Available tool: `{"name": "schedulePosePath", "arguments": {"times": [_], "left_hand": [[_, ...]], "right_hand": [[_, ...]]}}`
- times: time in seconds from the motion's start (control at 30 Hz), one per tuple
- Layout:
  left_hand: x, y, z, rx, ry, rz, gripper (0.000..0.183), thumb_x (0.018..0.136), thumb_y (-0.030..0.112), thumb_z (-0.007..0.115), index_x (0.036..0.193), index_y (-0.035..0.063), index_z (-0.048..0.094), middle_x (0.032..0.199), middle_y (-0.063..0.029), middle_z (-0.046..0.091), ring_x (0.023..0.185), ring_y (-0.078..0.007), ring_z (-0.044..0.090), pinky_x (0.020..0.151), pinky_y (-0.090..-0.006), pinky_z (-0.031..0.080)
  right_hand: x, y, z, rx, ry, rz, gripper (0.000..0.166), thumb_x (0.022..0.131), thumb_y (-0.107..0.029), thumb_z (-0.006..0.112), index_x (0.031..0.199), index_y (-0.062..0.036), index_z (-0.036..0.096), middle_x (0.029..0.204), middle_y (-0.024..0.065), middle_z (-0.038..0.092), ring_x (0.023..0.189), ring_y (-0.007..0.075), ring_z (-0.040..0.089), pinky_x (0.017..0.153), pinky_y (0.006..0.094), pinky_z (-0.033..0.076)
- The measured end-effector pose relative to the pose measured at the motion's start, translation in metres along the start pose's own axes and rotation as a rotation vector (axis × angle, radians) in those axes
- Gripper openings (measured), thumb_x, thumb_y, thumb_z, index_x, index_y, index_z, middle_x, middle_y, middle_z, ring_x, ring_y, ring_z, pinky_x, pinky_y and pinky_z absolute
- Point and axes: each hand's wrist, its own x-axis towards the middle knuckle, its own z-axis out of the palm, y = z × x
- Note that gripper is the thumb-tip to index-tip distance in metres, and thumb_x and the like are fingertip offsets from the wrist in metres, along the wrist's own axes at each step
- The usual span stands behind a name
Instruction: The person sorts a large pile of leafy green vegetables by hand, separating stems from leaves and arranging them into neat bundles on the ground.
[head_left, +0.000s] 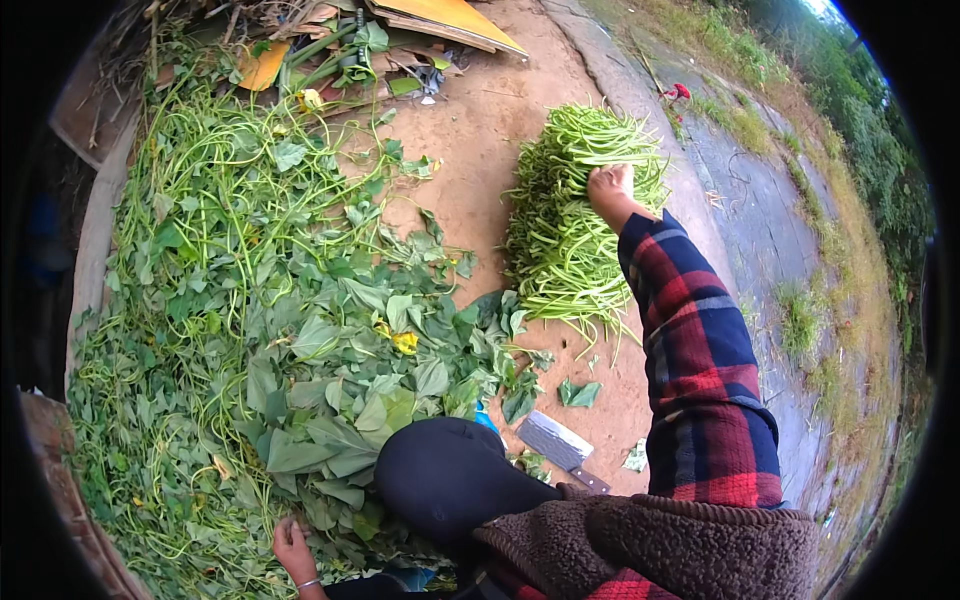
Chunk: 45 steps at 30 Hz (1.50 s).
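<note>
My right hand (611, 189), fingers curled, rests on a long, neatly layered stack of green leaf stems (574, 240) on the bare ground. Pale stems lie across the stack just beyond the knuckles; the fingertips are hidden. At the lower left, my left hand (294, 553) is low among a broad heap of cut leafy vines (225, 300), with a bangle at its wrist. Whether a stem lies between its fingers is unclear. A cleaver (555, 440) with a riveted handle lies flat beside my dark-clothed knee (442, 472).
Broken boards (450, 22), twigs and scraps lie piled at the far left. A weathered grey slab (765, 217) with grass along it runs down the right side. A red flower (679, 91) shows near its edge. Loose leaves (579, 392) lie on the earth near the cleaver.
</note>
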Motion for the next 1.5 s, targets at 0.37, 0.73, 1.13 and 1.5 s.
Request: {"name": "schedulePosePath", "arguments": {"times": [0.37,0.73,1.13,1.5], "left_hand": [[-0.001,-0.024,0.017,0.005,-0.107,-0.049,0.013,0.089,0.008,0.053,0.097,-0.0017,0.056,0.073,-0.0038,0.058,0.061,-0.0080,0.055,0.057,-0.0215,0.046],[0.006,-0.014,0.022,0.029,-0.143,0.009,0.013,0.088,0.006,0.054,0.097,-0.0032,0.056,0.074,-0.0035,0.057,0.063,-0.0077,0.054,0.057,-0.0224,0.047],[0.002,-0.001,0.026,0.115,-0.198,0.075,0.011,0.087,0.004,0.054,0.094,-0.0035,0.056,0.076,-0.0057,0.061,0.064,-0.0100,0.057,0.058,-0.0243,0.047],[-0.001,-0.002,0.028,0.146,-0.202,0.074,0.011,0.087,0.004,0.054,0.094,-0.0027,0.057,0.073,-0.0062,0.060,0.064,-0.0095,0.056,0.058,-0.0244,0.047]], "right_hand": [[0.016,-0.032,0.069,0.535,0.245,0.215,0.028,0.090,-0.015,0.038,0.114,-0.0039,0.048,0.100,0.0185,0.057,0.085,0.0325,0.062,0.069,0.0406,0.052],[-0.038,0.015,0.023,0.496,0.083,-0.007,0.026,0.087,-0.012,0.040,0.106,0.0038,0.050,0.122,0.0220,0.048,0.100,0.0378,0.056,0.085,0.0425,0.047],[-0.075,0.021,0.044,0.689,0.420,-0.029,0.047,0.067,-0.003,0.059,0.113,-0.0094,0.047,0.111,0.0159,0.047,0.093,0.0372,0.055,0.074,0.0441,0.049],[-0.076,0.010,0.051,0.688,0.429,-0.052,0.032,0.069,0.001,0.052,0.100,-0.0058,0.048,0.102,0.0190,0.049,0.088,0.0390,0.055,0.072,0.0452,0.049]]}}
